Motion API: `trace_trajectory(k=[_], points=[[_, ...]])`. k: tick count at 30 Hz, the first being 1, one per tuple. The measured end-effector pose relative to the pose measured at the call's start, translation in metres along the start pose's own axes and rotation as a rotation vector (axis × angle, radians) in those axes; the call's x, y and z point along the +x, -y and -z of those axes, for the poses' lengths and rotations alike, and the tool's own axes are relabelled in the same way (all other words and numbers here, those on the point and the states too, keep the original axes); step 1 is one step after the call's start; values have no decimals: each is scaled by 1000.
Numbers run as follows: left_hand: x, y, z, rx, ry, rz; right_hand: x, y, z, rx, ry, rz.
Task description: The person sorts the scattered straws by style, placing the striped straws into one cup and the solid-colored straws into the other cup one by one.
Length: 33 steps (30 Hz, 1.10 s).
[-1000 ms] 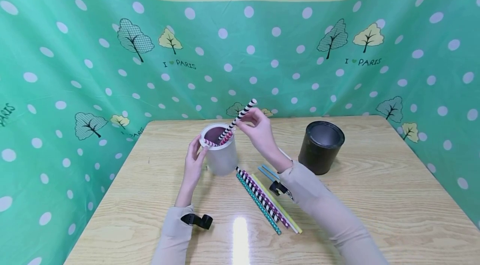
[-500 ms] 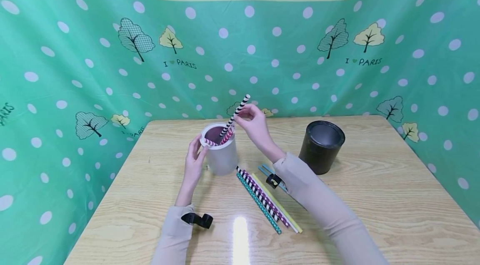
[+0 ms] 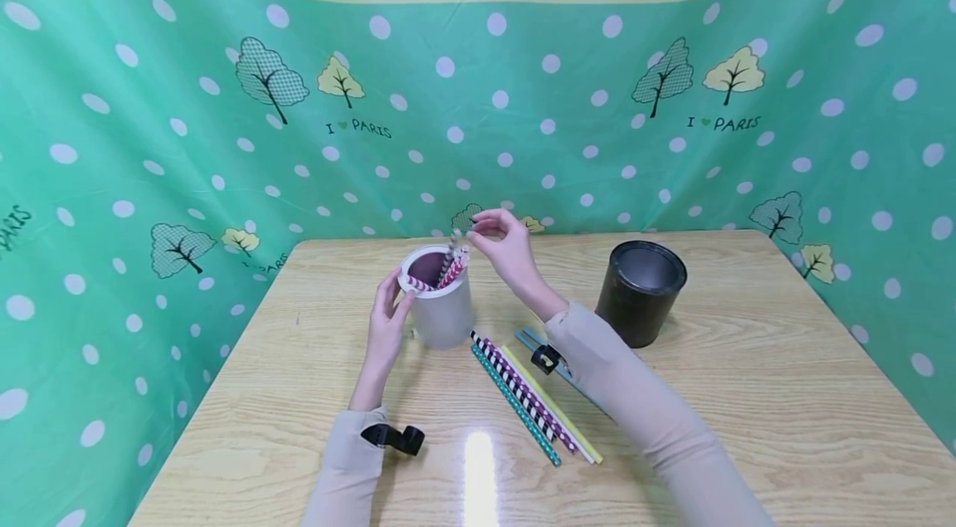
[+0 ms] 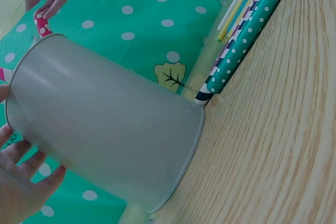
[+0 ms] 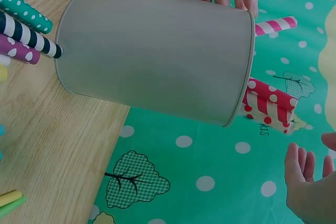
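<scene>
A pale grey can [image 3: 442,319] stands upright on the table, its open top facing up. My left hand [image 3: 384,324] grips its left side, fingers and thumb around the wall near the rim. Inside lean a pink-and-white striped straw [image 5: 275,25] and several red patterned straws [image 5: 268,106], poking past the rim. A blurred black-and-white striped straw [image 3: 451,249] drops into the can, its top just above the rim. Beside the rim, my right hand [image 3: 511,253] hovers with thumb and fingers apart, holding nothing; the right wrist view shows a gap between it and the red straws.
Several straws lie bunched in front of the can: a teal dotted straw [image 3: 515,405], a black-and-white striped one, purple, white and yellow ones [image 3: 556,409]. Blue straws [image 3: 529,338] lie partly under my right forearm. A black can [image 3: 641,295] stands at right. A green curtain [image 3: 478,120] hangs behind.
My right hand moved slightly left with the black-and-white striped straw, tilting it more upright, then let it go. The straw has slid down into the can. My left hand stayed put.
</scene>
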<state>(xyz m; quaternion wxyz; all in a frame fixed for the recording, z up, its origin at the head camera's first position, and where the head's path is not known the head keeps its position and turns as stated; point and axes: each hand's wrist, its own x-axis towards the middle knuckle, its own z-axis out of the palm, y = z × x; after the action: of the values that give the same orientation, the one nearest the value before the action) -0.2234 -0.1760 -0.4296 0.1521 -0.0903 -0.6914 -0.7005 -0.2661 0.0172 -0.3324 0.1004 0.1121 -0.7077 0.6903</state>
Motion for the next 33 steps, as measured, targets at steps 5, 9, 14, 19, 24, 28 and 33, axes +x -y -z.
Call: trace_trajectory(k=[5,9,14,19,24,28,33], points=[[0,-1,-1,-5,-1,-3,-6,-5,10,-18,1,-18],[0,-1,-1,-7,0,0,-13,-8,18,-33,17,-44],[0,0,-1,-8,1,16,-24,-9,27,-74,49,-43],[0,0,0,-3,1,25,-33,-12,35,-97,97,-37],[1,-1,0,10,-5,39,-42,-10,42,-117,152,-63],[1,-1,0,17,-6,45,-48,-9,47,-163,198,-65],[1,-1,-1,12,-8,36,-51,-21,53,-232,272,-86]])
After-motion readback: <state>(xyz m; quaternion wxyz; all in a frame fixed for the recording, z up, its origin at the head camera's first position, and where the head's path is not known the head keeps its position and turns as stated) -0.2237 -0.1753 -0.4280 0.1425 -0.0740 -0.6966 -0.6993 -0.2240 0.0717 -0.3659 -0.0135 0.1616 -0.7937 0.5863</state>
